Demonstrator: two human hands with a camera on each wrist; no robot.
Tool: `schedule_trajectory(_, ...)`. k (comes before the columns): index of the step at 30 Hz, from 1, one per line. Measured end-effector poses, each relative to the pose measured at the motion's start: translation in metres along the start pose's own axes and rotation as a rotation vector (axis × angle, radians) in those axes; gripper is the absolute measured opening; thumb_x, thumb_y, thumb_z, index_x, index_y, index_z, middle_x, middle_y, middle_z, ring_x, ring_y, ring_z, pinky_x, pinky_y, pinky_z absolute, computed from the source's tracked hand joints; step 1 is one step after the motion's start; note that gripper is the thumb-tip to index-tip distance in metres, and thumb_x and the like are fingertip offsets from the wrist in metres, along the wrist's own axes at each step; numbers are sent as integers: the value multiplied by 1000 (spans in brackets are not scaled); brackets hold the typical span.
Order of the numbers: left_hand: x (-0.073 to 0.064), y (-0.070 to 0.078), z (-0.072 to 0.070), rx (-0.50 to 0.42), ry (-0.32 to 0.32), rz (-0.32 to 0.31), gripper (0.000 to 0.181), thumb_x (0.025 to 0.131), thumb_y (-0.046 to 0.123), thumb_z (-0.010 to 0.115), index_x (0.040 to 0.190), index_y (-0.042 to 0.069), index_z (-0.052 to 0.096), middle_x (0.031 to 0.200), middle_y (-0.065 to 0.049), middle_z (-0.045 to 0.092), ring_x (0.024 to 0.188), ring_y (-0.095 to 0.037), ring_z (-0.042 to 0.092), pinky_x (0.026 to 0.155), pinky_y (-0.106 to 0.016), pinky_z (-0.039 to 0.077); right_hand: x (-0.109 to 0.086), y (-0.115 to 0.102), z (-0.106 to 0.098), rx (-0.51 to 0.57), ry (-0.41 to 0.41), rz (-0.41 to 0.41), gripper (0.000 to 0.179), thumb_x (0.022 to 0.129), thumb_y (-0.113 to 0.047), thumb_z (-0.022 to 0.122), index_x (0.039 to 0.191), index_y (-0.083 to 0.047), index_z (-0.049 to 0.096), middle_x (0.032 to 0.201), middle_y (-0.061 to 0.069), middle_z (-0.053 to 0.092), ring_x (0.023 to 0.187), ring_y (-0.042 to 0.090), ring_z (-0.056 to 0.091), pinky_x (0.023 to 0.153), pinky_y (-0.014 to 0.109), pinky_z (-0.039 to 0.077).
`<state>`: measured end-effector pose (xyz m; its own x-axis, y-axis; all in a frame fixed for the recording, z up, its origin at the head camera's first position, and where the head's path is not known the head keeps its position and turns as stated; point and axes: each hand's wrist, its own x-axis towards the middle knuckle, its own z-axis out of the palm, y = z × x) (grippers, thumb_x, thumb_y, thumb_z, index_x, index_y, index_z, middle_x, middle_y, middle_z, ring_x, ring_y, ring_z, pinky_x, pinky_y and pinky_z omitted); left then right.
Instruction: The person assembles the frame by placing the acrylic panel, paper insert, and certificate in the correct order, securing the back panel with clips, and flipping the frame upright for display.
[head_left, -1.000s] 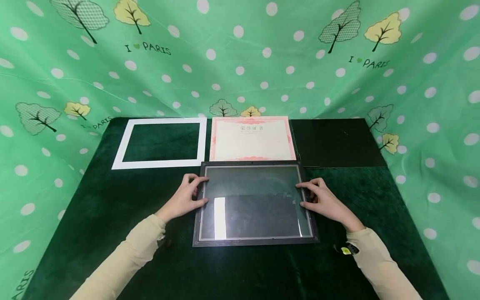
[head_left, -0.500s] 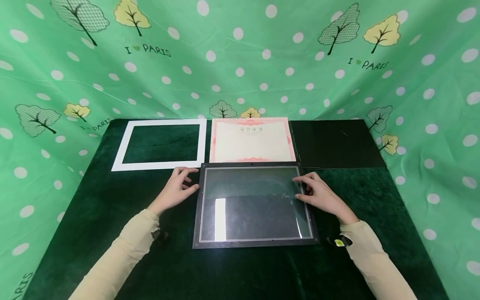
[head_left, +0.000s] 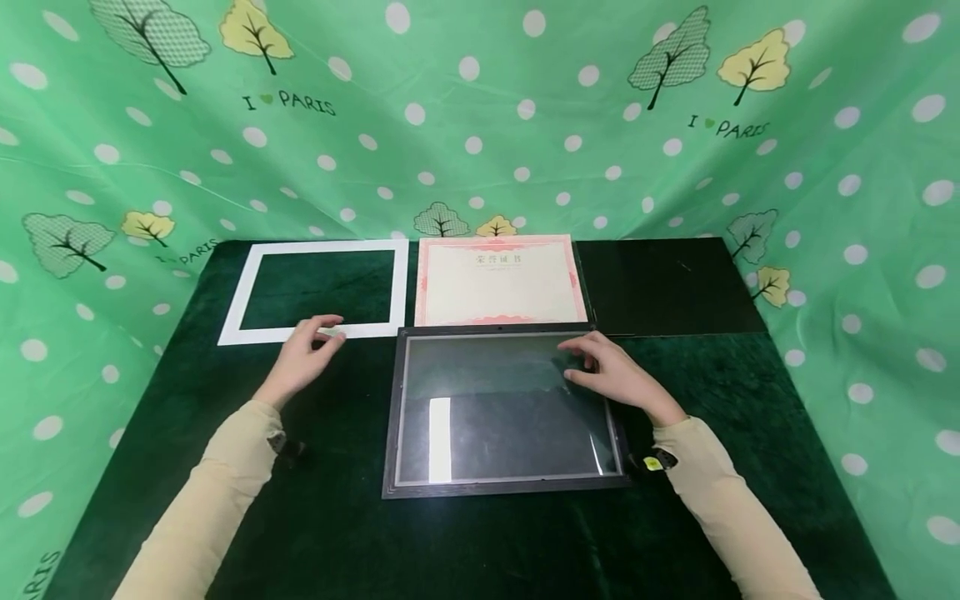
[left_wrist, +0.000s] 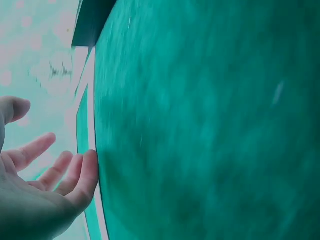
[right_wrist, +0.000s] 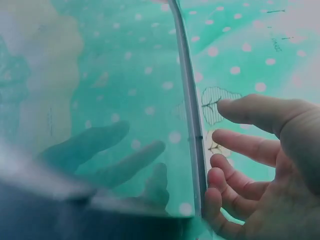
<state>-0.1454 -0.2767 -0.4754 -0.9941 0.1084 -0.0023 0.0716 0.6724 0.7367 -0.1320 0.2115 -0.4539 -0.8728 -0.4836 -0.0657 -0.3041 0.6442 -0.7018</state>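
A dark picture frame (head_left: 506, 493) with a clear, reflective pane lies flat at the middle of the table. My left hand (head_left: 303, 358), fingers relaxed and holding nothing, is at the front strip of a white mat border (head_left: 234, 312) at the back left. In the left wrist view, the hand (left_wrist: 55, 185) has its fingers loosely bent and apart. My right hand (head_left: 611, 371) hangs over the right part of the pane, its fingers loose and nothing between them. The right wrist view shows the right hand (right_wrist: 270, 170) above the pane, which mirrors the fingers.
A certificate (head_left: 498, 292) with a pink border lies behind the frame. To its right is a black backing board (head_left: 667, 287). Dark green cloth (head_left: 315, 517) covers the table, and a green dotted curtain (head_left: 480, 100) rises along the back and sides.
Both hands have let go of the frame's sides. The left hand has moved left and back to the white mat border; the right has shifted left over the pane. The frame stays put.
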Motion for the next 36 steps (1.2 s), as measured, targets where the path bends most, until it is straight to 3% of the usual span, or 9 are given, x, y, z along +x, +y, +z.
schedule_trajectory(13,22,-40,-57,155,146,-43,47,101,26,46,133,-9,45,130,-37,37,117,-53,37,92,-64,34,62,-34,27,39,-61,-110,36,95,-13,62,130,-3,57,102,12,55,83,20,49,73,37,44)
schedule_trajectory(20,27,-65,-82,200,148,-170,62,102,40,37,137,-11,39,140,-41,24,128,-58,19,98,-69,21,98,-48,47,96,-38,-150,35,95,-8,59,128,1,57,99,9,57,88,22,54,77,35,45)
schedule_trajectory(29,23,-94,-91,143,138,-364,79,100,50,29,145,-13,19,142,-45,4,131,-60,8,99,-72,18,134,-69,60,179,19,-103,39,94,-5,57,132,3,53,114,20,59,107,26,56,89,34,49)
schedule_trajectory(32,22,-98,-91,159,128,-386,87,98,54,36,145,-14,13,139,-48,8,127,-61,11,97,-73,20,141,-77,61,173,20,-119,41,94,-5,57,134,3,51,120,22,57,112,29,54,90,34,48)
schedule_trajectory(36,21,-101,-88,203,85,-357,103,90,57,56,146,-14,6,136,-48,10,120,-59,13,90,-72,23,147,-87,65,154,11,-142,43,94,-5,57,135,3,49,127,24,54,118,31,52,90,33,49)
